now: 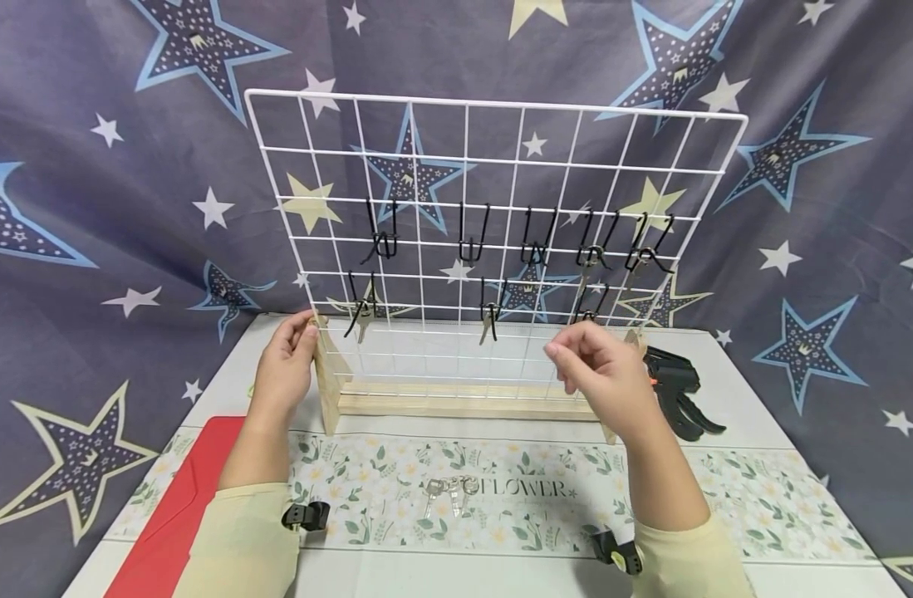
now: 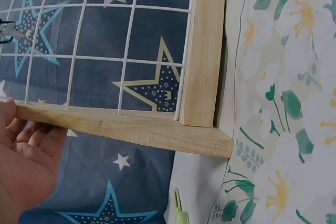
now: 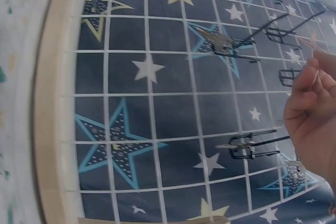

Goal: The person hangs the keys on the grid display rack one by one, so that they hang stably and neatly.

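Note:
A white wire grid rack (image 1: pixel 493 104) stands upright in a wooden base (image 1: pixel 456 407). My left hand (image 1: pixel 284 365) grips the base's left side post (image 2: pixel 131 132), fingers behind it. Black double hooks (image 1: pixel 471 241) hang from the grid in two rows, and several carry keys (image 1: pixel 488 322). My right hand (image 1: pixel 601 374) is raised before the lower right of the grid, thumb and forefinger pinched together. Between its fingertips shows a thin, small piece that looks like a key, mostly hidden. Several loose keys (image 1: pixel 452 490) lie on the table in front of the rack.
A red folder (image 1: pixel 187 490) lies at the left, partly under the left forearm. Behind the right post rests a black trigger tool (image 1: pixel 676 394). A flowered runner (image 1: pixel 695 498) crosses the white table, and a star-print curtain (image 1: pixel 90 332) hangs behind.

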